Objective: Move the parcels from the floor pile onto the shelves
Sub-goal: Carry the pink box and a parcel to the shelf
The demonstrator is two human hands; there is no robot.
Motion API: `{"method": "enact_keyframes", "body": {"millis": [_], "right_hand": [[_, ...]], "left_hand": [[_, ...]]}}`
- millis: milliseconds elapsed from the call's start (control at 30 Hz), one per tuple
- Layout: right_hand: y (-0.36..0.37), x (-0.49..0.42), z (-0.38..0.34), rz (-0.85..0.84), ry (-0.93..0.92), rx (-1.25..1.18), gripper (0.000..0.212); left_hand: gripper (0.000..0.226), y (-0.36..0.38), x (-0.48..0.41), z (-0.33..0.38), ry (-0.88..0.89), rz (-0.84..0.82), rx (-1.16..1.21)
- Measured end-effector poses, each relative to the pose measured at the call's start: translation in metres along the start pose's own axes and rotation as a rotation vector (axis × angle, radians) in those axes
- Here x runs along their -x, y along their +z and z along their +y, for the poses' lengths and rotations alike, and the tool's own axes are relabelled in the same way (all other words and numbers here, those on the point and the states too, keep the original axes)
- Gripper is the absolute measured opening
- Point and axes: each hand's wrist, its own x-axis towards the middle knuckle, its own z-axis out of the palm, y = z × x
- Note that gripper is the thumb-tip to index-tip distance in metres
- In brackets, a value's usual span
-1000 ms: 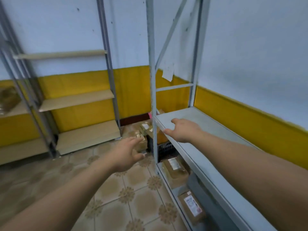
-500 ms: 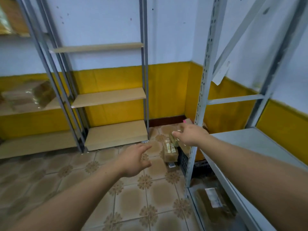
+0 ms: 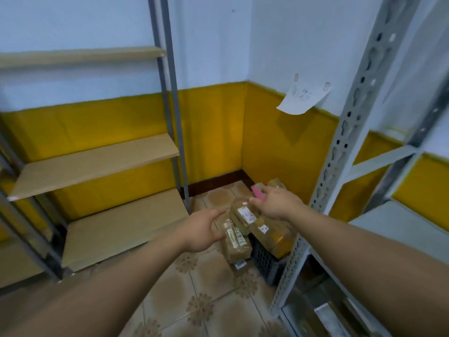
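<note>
Head view: one wide-angle camera is riding on the person's head | is facing forward and down toward the far corner | is looking from near at the floor pile.

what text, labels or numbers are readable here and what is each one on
No text here can be read.
paper sheet on the wall: handwritten marks, too blurred to read.
top parcel: white label, print too small.
lower parcel: printed label strips, blurred.
brown parcel: small white sticker, unreadable.
shelved parcel low in the grey rack: pale label, blurred.
</note>
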Motion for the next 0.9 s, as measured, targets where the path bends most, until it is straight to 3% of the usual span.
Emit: {"method": "enact_keyframes", "body": {"millis": [167,567,700,800,900], "right_hand": [[-0.013,-0.054,0.008,-0.003,0.127,-0.051,0.069],[0.013,-0.224,0.057,-0.045,0.409,-0.272,0.068],[0.026,-0.253,0.078,-0.089,0.469,-0.269,0.053],[0.022,-0.273,0.092,-0.13,0.519,-0.31,0.045],[0.024,-0.298,0.107,-0.149,0.691,-0.317,0.051]], "left_hand": [[0.068,-0.037,-0.095,-0.025,0.089,-0.09,-0.019],[0.065,-0.031,-0.313,-0.047,0.218,-0.355,-0.157],[0.069,-0.037,-0.372,-0.06,0.222,-0.468,-0.155],[0.056,-0.023,-0.439,-0.087,0.234,-0.539,-0.127],[0.066,-0.019,-0.497,-0.098,0.263,-0.607,-0.148]]}}
